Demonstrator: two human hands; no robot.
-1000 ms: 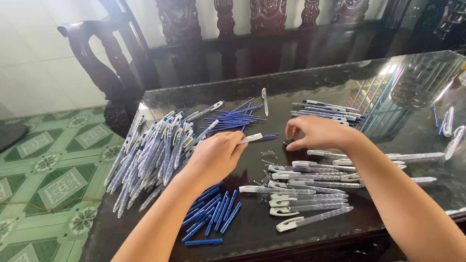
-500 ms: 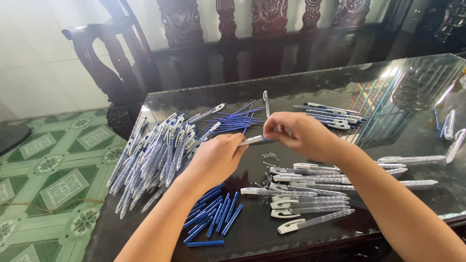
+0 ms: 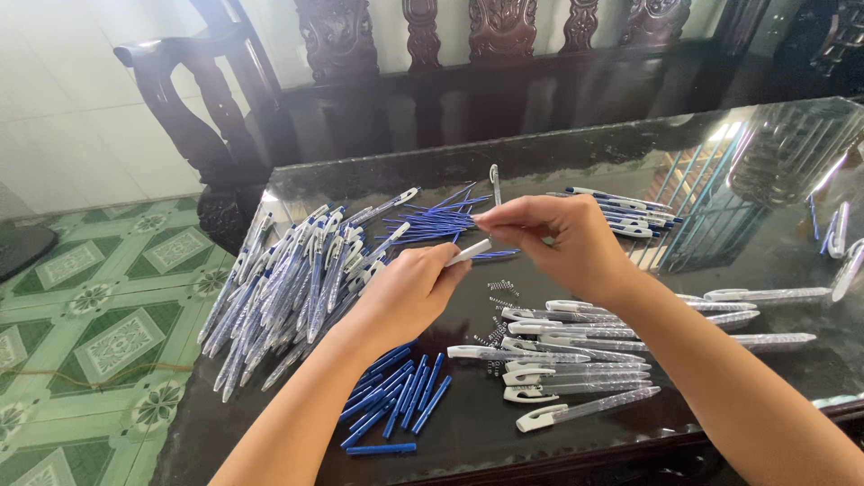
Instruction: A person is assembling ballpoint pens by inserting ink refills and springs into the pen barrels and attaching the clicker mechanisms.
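Note:
My left hand (image 3: 405, 292) grips a white pen part (image 3: 470, 252) that sticks out toward the right. My right hand (image 3: 562, 241) hovers just beside it, fingertips pinched near the part's tip; what they pinch is too small to tell. Both hands sit over the middle of a dark glass-topped table (image 3: 558, 153). Small metal springs (image 3: 500, 290) lie just below the hands. Clear pen barrels with white clips (image 3: 576, 364) lie in rows under my right forearm.
A big heap of assembled blue-and-white pens (image 3: 297, 279) fills the table's left. Blue refills (image 3: 445, 218) lie behind the hands, blue caps (image 3: 396, 396) near the front edge. More pens (image 3: 630, 211) rest at back right. A carved dark wooden bench (image 3: 468, 54) stands behind; green tiled floor (image 3: 99, 333) at left.
My right hand rose from the table at the barrels and moved left up to the white part held in my left hand. My left hand stayed about in place.

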